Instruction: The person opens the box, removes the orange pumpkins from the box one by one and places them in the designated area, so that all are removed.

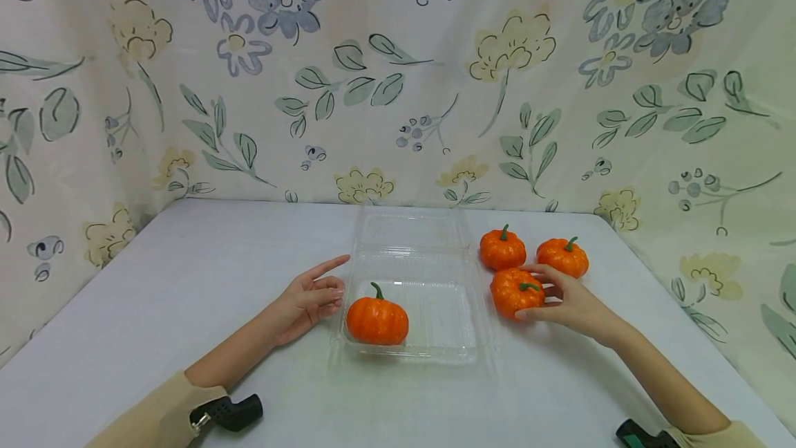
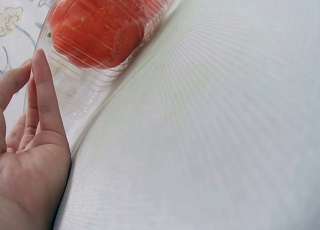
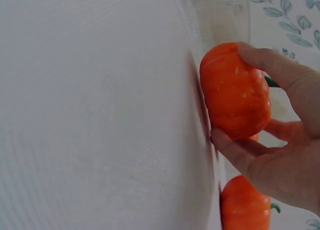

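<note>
A clear plastic clamshell box (image 1: pixel 444 310) lies with its lid (image 1: pixel 410 230) folded back. Inside it, at the left front, sits a small orange pumpkin (image 1: pixel 377 321) with a green stem. My left hand (image 1: pixel 309 303) is at the box's left side, fingers relaxed and fingertips right at the wall, holding nothing. To the right of the box, my right hand (image 1: pixel 575 303) grips another pumpkin (image 3: pixel 234 93), thumb on one side and fingers on the other. Its green stem shows beside the thumb in the right wrist view.
Two more pumpkins stand behind the gripped one, one nearer the box (image 1: pixel 501 249) and one farther right (image 1: pixel 562 258). A white cloth (image 1: pixel 249 240) covers the table. Behind it hangs a flowered curtain (image 1: pixel 398 88).
</note>
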`<state>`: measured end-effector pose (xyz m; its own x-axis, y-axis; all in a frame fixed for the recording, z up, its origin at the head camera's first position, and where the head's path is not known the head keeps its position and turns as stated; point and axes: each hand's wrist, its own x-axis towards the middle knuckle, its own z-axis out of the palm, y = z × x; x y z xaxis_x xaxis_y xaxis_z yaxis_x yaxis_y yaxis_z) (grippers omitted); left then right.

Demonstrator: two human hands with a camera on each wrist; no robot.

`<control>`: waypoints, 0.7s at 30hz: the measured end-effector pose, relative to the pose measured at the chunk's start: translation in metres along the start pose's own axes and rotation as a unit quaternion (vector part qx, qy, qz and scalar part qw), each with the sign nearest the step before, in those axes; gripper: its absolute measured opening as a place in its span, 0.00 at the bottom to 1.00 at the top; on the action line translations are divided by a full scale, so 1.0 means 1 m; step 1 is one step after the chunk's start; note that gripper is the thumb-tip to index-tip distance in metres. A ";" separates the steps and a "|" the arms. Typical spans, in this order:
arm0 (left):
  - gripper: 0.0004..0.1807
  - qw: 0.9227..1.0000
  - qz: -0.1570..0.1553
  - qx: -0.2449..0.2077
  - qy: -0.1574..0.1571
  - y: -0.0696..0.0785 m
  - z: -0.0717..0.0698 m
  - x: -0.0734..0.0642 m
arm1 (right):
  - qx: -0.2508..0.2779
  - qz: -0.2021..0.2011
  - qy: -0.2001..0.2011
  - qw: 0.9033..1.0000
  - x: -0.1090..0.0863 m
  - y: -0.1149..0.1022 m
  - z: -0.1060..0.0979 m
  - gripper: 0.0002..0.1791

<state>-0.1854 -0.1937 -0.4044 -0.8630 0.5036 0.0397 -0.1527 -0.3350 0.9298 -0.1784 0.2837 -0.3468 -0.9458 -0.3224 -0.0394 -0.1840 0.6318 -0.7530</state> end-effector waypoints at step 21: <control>0.37 1.000 -0.006 0.002 0.011 0.000 0.001 0.001 | -0.024 0.022 -0.019 0.999 0.001 0.006 -0.002 0.44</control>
<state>-0.1852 -0.1924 -0.4037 -0.8711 0.4907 0.0208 -0.1610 -0.3253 0.9318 -0.1812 0.2884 -0.3499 -0.9425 -0.3197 -0.0969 -0.1564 0.6784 -0.7179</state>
